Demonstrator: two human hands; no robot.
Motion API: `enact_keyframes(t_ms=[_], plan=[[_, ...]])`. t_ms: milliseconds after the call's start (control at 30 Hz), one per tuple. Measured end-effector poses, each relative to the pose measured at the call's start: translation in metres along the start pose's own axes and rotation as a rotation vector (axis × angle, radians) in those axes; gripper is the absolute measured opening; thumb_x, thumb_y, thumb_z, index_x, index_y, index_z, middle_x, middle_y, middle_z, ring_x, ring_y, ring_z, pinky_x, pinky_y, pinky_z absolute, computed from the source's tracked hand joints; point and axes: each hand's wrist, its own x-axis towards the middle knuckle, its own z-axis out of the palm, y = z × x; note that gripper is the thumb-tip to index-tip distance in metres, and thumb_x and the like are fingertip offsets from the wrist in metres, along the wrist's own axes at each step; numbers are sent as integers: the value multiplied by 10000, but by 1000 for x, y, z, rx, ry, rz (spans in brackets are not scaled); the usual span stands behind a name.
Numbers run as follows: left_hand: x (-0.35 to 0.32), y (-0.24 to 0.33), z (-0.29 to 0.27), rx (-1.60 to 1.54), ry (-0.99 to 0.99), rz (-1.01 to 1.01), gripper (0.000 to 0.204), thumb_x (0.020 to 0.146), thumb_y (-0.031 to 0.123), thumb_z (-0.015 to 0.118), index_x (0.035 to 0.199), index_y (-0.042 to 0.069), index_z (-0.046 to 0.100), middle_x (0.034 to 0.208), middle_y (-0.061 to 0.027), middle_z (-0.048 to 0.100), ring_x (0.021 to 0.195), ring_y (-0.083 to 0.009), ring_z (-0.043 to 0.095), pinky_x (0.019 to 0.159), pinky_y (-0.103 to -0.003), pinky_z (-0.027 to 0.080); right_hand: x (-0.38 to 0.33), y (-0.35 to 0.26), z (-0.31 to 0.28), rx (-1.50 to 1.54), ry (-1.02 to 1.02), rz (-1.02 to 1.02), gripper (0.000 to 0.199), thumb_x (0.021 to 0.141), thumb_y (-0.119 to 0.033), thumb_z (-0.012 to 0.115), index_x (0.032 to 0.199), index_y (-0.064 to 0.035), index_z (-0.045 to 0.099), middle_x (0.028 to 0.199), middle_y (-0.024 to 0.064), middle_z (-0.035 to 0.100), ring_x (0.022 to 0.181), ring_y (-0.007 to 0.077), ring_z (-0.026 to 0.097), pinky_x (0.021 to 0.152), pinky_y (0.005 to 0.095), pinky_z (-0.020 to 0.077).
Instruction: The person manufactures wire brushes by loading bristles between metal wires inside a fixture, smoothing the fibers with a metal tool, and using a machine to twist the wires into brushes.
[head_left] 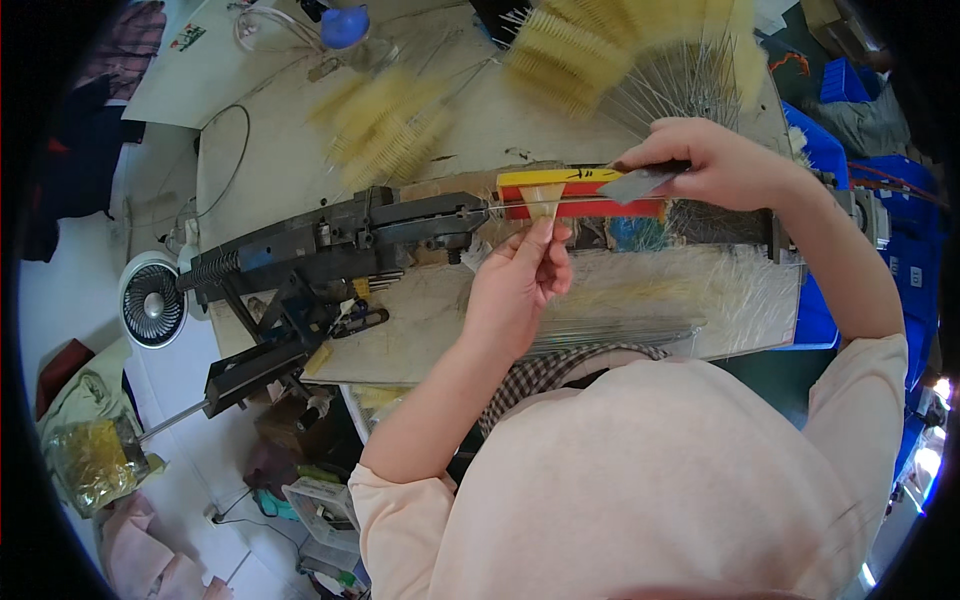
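Note:
My left hand [522, 275] is closed in a pinch on a tuft of pale yellow bristles [543, 198]. The bristles fan out across a thin metal wire [590, 201] that runs rightward from a long black metal clamp machine [340, 230]. Behind and below the wire are a yellow bar [530, 179] and a red bar [590, 210]. Above their right part, my right hand [705, 163] is wrapped round a flat grey metal blade [640, 184]. Its tip lies close to the wire; whether they touch is unclear.
Finished yellow wire brushes [570, 60] are piled at the back, with a smaller bunch [390, 125] further left. Loose wires [620, 333] lie along the table's near edge. A small fan [153, 305] stands left of the machine, and blue bins [825, 150] are at the right.

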Motion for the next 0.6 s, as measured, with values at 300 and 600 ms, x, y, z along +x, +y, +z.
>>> enact_keyframes(t_ms=[300, 600], plan=[[2, 11, 20, -124, -112, -4, 568, 922, 502, 356, 1231, 29, 415, 1125, -111, 530, 1027, -206, 528, 928, -359, 406, 2, 6, 24, 586, 98, 413, 272, 871, -170, 557, 1040, 38, 602, 890, 70, 638, 829, 102, 546, 778, 254, 434], [6, -1, 6, -385, -292, 66, 820, 836, 667, 330, 1333, 15, 315, 1320, -147, 412, 1225, -285, 396, 1077, -437, 236, -22, -23, 31, -506, 641, -226, 204, 736, -36, 560, 934, -63, 599, 896, 63, 561, 881, 229, 528, 791, 352, 410]])
